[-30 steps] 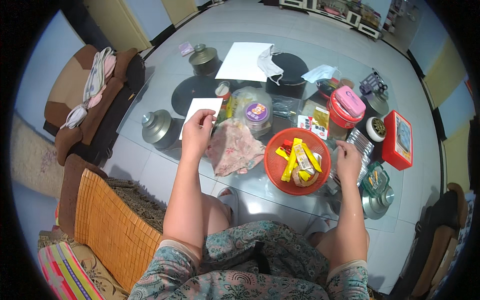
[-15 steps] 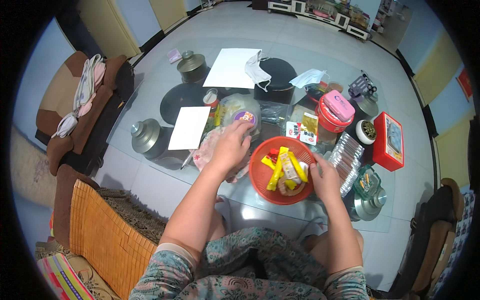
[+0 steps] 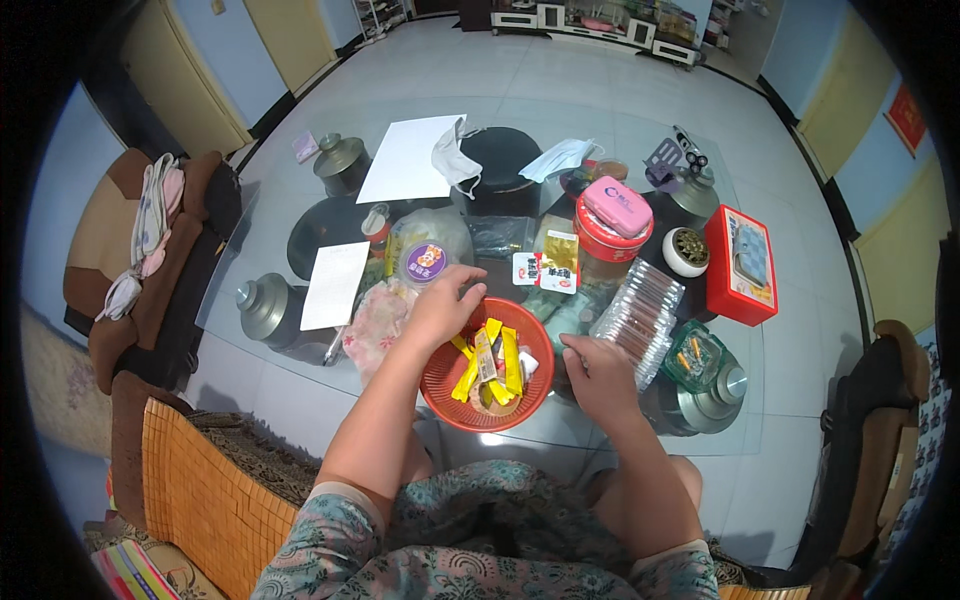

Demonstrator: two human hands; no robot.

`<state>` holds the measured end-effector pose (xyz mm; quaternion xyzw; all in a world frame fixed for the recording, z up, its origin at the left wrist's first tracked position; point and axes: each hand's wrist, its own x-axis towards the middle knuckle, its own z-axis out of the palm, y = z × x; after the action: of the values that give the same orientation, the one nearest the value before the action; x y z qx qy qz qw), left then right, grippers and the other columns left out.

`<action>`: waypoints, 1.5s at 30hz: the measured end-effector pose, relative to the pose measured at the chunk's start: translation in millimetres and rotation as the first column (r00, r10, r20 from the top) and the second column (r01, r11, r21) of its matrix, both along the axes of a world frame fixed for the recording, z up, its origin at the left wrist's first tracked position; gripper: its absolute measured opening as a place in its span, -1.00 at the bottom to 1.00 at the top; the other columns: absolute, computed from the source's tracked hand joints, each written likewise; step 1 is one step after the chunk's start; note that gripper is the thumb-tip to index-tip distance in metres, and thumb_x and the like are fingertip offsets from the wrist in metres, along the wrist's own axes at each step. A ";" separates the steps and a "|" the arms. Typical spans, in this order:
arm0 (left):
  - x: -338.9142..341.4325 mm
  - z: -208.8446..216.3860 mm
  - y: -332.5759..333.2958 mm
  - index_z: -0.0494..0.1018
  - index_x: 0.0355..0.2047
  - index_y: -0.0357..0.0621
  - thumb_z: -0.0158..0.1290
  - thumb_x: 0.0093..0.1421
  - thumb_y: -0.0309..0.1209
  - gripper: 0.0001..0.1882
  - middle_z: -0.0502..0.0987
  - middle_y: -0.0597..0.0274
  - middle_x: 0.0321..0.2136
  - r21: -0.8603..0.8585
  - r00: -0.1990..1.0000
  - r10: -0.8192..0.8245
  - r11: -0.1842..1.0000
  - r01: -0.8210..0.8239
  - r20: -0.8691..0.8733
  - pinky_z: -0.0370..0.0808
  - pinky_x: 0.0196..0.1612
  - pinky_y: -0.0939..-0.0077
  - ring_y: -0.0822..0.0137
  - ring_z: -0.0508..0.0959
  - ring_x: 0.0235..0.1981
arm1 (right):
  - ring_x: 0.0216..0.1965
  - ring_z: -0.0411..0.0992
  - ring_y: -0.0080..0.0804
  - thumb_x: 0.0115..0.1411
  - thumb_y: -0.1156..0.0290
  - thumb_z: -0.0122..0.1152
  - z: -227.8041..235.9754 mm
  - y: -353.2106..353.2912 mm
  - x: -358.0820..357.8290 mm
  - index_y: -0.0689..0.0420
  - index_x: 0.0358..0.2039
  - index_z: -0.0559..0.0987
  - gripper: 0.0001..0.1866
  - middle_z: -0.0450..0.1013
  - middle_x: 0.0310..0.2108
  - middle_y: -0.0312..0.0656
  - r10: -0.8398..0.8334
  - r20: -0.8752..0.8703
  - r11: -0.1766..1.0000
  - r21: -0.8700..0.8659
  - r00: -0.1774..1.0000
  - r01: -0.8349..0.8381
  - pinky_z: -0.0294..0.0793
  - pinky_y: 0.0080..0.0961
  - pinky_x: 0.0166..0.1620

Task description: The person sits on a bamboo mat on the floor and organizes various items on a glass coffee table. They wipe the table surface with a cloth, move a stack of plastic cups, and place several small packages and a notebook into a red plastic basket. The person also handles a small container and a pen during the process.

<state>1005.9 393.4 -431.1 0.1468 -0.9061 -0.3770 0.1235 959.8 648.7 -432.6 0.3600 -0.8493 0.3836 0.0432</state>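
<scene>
While slim yellow packets (image 3: 511, 362) already lay in the round red plastic basket (image 3: 437, 388), a silvery ribbed pack (image 3: 640, 315) lay outside; the left hand (image 3: 445, 310) showed an unclear grip, the right hand (image 3: 600, 378) curled loosely, empty.

Has pale blue walls (image 3: 218, 65), cream doors (image 3: 290, 40), glossy pale floor tiles (image 3: 430, 85), a brown-and-tan sofa (image 3: 100, 220) at left and a low white cabinet (image 3: 640, 34) far ahead.

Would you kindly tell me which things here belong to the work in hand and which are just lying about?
Seemingly in use:
- red basket, nearest the left hand and right hand
- yellow packets inside it

Apparently lying about:
- pink case
- white face mask
- blue face mask
- potted plant
- red box
</scene>
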 end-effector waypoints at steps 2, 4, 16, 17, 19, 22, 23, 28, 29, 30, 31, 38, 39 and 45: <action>-4.3 -0.3 -3.1 0.47 -0.08 -0.14 0.09 0.15 -0.36 -0.68 0.49 0.08 -0.11 -0.062 0.996 0.053 0.996 -0.057 -0.073 0.42 -0.03 0.35 0.12 0.49 -0.07 | -0.28 0.48 -0.16 0.12 0.41 0.13 0.4 3.6 -2.0 0.11 -0.25 0.61 -0.81 0.55 -0.35 -0.16 -0.019 -0.048 0.999 -0.044 0.999 0.017 0.40 -0.23 -0.17; -6.6 -1.5 -9.5 0.48 -0.10 -0.12 0.11 0.10 -0.37 -0.68 0.47 0.08 -0.08 -0.222 0.968 0.097 0.963 -0.150 -0.234 0.40 0.00 0.32 0.10 0.46 -0.04 | -0.28 0.48 -0.16 0.11 0.43 0.15 4.4 10.9 -2.6 0.11 -0.25 0.60 -0.81 0.55 -0.35 -0.16 -0.045 -0.014 0.997 -0.068 0.999 0.044 0.40 -0.25 -0.16; -10.3 -15.4 -58.3 0.18 0.24 -0.08 0.27 -0.04 -0.14 -0.14 0.29 -0.06 0.12 -0.105 0.971 0.232 0.966 -0.237 -0.055 0.33 0.13 0.28 0.06 0.41 0.06 | -0.26 0.46 -0.15 0.10 0.43 0.16 8.2 20.3 -8.7 0.11 -0.24 0.59 -0.80 0.53 -0.36 -0.13 -0.049 0.041 0.997 -0.062 0.998 0.051 0.38 -0.25 -0.13; -10.2 -12.7 -60.2 0.17 0.25 -0.07 0.25 -0.02 -0.12 -0.15 0.31 -0.05 0.11 -0.094 0.964 0.246 0.962 -0.255 -0.105 0.34 0.12 0.29 0.08 0.43 0.03 | -0.26 0.46 -0.15 0.10 0.43 0.16 8.1 17.6 -8.7 0.11 -0.23 0.59 -0.80 0.53 -0.36 -0.13 -0.042 0.031 0.996 -0.072 0.999 0.044 0.38 -0.25 -0.13; -4.9 12.3 -57.3 0.17 0.25 -0.08 0.22 0.02 -0.11 -0.18 0.35 0.05 0.09 0.514 0.983 0.155 0.854 -0.085 -0.096 0.35 0.10 0.35 0.19 0.43 0.03 | -0.25 0.46 -0.14 0.11 0.43 0.15 6.9 12.6 -10.6 0.11 -0.23 0.59 -0.80 0.53 -0.35 -0.12 -0.023 0.016 0.998 -0.061 1.000 0.024 0.37 -0.25 -0.13; 15.6 28.0 -57.4 0.19 0.24 -0.07 0.16 0.08 -0.10 -0.24 0.39 0.20 0.07 0.856 0.985 -0.008 0.494 0.152 -0.171 0.31 0.11 0.44 0.36 0.39 0.07 | -0.24 0.46 -0.12 0.12 0.43 0.14 5.5 7.6 -12.7 0.12 -0.24 0.59 -0.81 0.53 -0.34 -0.11 0.012 0.002 0.999 -0.042 1.000 -0.012 0.37 -0.24 -0.13; 23.6 31.0 -55.4 0.19 0.24 -0.08 0.16 0.08 -0.09 -0.24 0.38 0.19 0.08 0.869 0.983 -0.070 0.460 0.182 -0.169 0.30 0.13 0.44 0.34 0.38 0.08 | -0.24 0.46 -0.12 0.12 0.43 0.13 4.1 7.5 -12.9 0.12 -0.24 0.59 -0.81 0.53 -0.34 -0.10 0.024 0.002 0.999 -0.030 1.000 -0.024 0.37 -0.24 -0.13; 48.6 57.9 -42.3 0.17 0.25 -0.12 0.20 0.02 -0.03 -0.16 0.29 0.12 0.16 0.578 0.877 -0.481 0.713 0.397 -0.010 0.21 0.21 0.39 0.23 0.29 0.17 | -0.21 0.45 -0.11 0.16 0.41 0.10 6.0 2.9 -9.6 0.13 -0.25 0.59 -0.82 0.53 -0.31 -0.09 0.029 0.011 1.000 0.000 1.000 -0.029 0.36 -0.25 -0.10; 53.9 59.7 -40.8 0.17 0.24 -0.10 0.24 -0.04 -0.09 -0.13 0.30 0.07 0.13 0.334 0.854 -0.514 0.822 0.461 0.086 0.21 0.22 0.34 0.16 0.32 0.15 | -0.20 0.45 -0.11 0.16 0.40 0.09 4.4 2.5 -9.0 0.13 -0.24 0.59 -0.81 0.53 -0.30 -0.09 0.030 0.015 1.000 0.008 0.999 -0.030 0.36 -0.25 -0.09; 57.4 65.6 -34.2 0.17 0.24 -0.09 0.25 -0.06 -0.12 -0.13 0.31 0.05 0.11 0.212 0.845 -0.510 0.854 0.476 0.160 0.22 0.21 0.33 0.13 0.33 0.14 | -0.19 0.44 -0.10 0.17 0.40 0.09 3.0 1.8 -8.5 0.13 -0.24 0.59 -0.81 0.52 -0.29 -0.09 0.028 0.017 1.000 0.012 0.999 -0.028 0.36 -0.26 -0.08; 61.0 71.8 -24.6 0.18 0.24 -0.08 0.25 -0.08 -0.16 -0.13 0.32 0.03 0.09 0.087 0.835 -0.498 0.866 0.492 0.233 0.24 0.20 0.32 0.11 0.34 0.13 | -0.17 0.44 -0.09 0.16 0.38 0.11 2.1 1.3 -7.2 0.14 -0.21 0.58 -0.79 0.52 -0.27 -0.08 0.030 0.020 0.999 0.014 0.999 -0.031 0.36 -0.25 -0.07; 70.9 62.6 -20.0 0.10 0.27 -0.12 0.27 -0.13 -0.27 -0.06 0.27 0.02 0.12 0.104 0.868 -0.471 0.882 0.459 0.156 0.19 0.23 0.34 0.12 0.29 0.17 | -0.04 0.36 -0.06 0.02 0.32 0.27 7.1 -20.4 8.7 0.20 -0.06 0.49 -0.55 0.44 -0.07 -0.06 0.237 -0.113 0.971 0.013 0.965 -0.237 0.29 -0.17 0.04; 70.6 60.6 -25.4 0.09 0.28 -0.13 0.27 -0.12 -0.26 -0.05 0.25 0.02 0.15 0.266 0.875 -0.472 0.862 0.433 0.108 0.14 0.25 0.37 0.16 0.26 0.19 | -0.02 0.35 -0.07 -0.01 0.31 0.29 7.4 -22.0 10.6 0.20 -0.05 0.48 -0.51 0.42 -0.04 -0.07 0.254 -0.134 0.967 0.024 0.958 -0.253 0.27 -0.17 0.05; 63.7 53.5 -26.8 0.02 0.31 -0.19 0.27 -0.08 -0.20 0.00 0.15 0.10 0.23 0.735 0.856 -0.492 0.520 0.435 -0.159 0.06 0.28 0.38 0.25 0.16 0.25 | 0.02 0.32 -0.09 -0.07 0.34 0.32 5.2 -26.1 11.8 0.18 -0.06 0.48 -0.49 0.39 0.00 -0.08 0.254 -0.110 0.967 0.057 0.961 -0.249 0.24 -0.19 0.08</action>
<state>1069.7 366.6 -377.6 -0.0494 -0.6775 -0.7290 -0.0842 971.6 622.7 -427.5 0.4874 -0.8008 0.3461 0.0359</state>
